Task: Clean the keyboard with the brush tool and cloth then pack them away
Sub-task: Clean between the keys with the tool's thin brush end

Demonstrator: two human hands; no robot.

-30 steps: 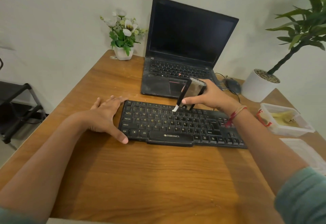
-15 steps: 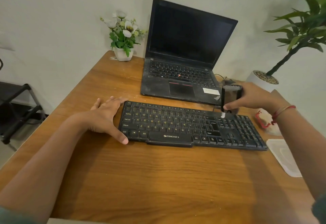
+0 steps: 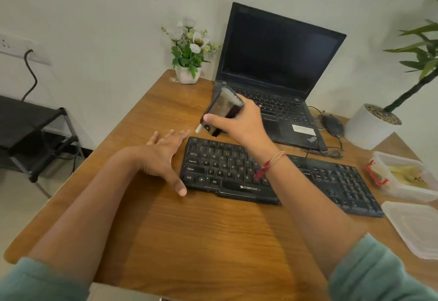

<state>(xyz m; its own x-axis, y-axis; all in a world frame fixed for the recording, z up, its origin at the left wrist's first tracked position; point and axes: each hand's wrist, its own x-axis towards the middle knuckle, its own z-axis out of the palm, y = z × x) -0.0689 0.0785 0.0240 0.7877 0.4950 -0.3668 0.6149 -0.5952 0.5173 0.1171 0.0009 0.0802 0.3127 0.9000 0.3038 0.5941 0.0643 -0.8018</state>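
Observation:
A black keyboard [image 3: 327, 182] lies across the wooden desk [image 3: 189, 236]. My right hand [image 3: 241, 125] grips a dark, flat brush tool [image 3: 222, 108] with a white tip, tilted just above the keyboard's top-left corner. My left hand [image 3: 163, 156] rests flat on the desk against the keyboard's left end, fingers spread and thumb along its front corner. A clear plastic box [image 3: 403, 177] with a red clasp and yellowish contents stands at the right, and its lid [image 3: 414, 224] lies in front of it.
An open black laptop [image 3: 279, 68] stands behind the keyboard. A small pot of white flowers [image 3: 188, 73] sits left of it, a black mouse [image 3: 333, 124] and a large white plant pot [image 3: 369, 127] right of it. A dark rack [image 3: 35, 134] stands off the desk's left.
My right hand swept the brush tool from the middle of the keyboard to its right end, then back across to the top-left corner. My left hand stayed put. The view shifted left.

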